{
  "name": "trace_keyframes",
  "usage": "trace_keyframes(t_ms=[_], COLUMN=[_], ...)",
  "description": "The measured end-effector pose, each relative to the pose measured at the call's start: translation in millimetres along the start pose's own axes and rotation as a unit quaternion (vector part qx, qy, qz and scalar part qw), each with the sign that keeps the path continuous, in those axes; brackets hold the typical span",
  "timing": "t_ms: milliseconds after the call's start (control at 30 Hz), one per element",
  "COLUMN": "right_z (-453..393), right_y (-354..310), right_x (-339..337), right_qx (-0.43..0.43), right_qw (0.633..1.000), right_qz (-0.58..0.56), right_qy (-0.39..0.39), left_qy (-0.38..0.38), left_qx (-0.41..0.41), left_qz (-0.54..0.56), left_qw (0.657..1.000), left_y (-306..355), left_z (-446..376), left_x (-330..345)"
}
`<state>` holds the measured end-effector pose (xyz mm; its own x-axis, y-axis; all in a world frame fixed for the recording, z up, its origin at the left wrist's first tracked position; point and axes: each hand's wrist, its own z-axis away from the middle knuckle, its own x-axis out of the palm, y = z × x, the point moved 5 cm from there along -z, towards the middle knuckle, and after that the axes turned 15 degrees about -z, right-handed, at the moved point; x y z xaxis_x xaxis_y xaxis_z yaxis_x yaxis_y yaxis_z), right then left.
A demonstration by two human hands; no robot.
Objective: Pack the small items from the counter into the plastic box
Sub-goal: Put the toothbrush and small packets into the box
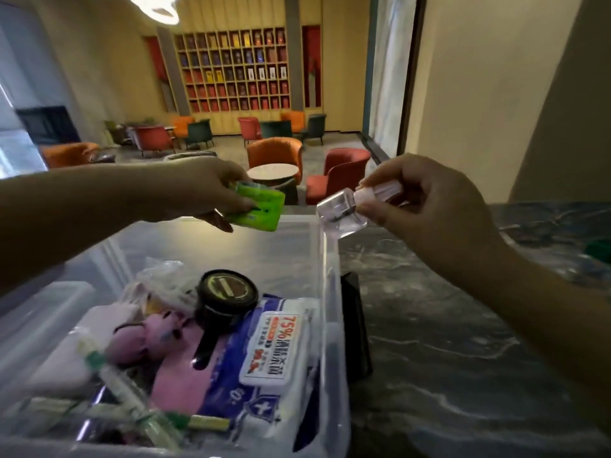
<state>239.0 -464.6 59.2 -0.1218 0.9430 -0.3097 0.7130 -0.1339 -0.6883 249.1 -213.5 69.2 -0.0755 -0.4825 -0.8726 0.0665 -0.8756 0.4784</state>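
A clear plastic box (332,292) stands on the dark marble counter (446,342) at lower left. Inside lie a blue wet-wipes pack (277,352), a round black mirror with a handle (226,294), a pink plush toy (148,335), green-capped tubes (132,398) and a white bag. My left hand (205,190) holds a bright green packet (261,209) above the box's far side. My right hand (426,200) grips a small clear bottle (344,213) by its pale pink neck, tilted over the box's right wall.
A black flat object (355,328) leans against the box's right outer wall. Something green (600,251) shows at the counter's right edge. Beyond the counter lies a lounge with orange and red armchairs (340,173), a round table (272,171) and a wall shelf.
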Motion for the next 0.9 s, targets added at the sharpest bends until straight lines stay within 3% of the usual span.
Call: trace_keyframes(t_ms=[100,233,367,567,767,900], right_z=[-3,0,2,8,24,20], right_y=[-3,-5,-9,-17,-10,-7], right_x=[42,86,118,169,202,192], right_qx=[0.017,0.061,0.098,0.136,0.152,0.170], right_qw=[0.999,0.986,0.948,0.878,0.831,0.847], right_qz=[0.006,0.040,0.102,0.117,0.118,0.110], right_qy=[-0.038,-0.148,-0.285,-0.443,-0.522,-0.491], left_qy=[-0.047,-0.093,-0.098,-0.119,-0.159,-0.198], left_qx=[-0.004,0.017,0.046,0.056,0.052,0.044], left_qz=[-0.009,-0.123,-0.197,-0.155,-0.113,-0.120], left_qw=[0.999,0.988,0.974,0.979,0.979,0.972], left_y=[-40,-66,-64,-63,-77,-80], left_z=[3,0,-9,-18,-16,-13], left_x=[1,9,20,28,34,32])
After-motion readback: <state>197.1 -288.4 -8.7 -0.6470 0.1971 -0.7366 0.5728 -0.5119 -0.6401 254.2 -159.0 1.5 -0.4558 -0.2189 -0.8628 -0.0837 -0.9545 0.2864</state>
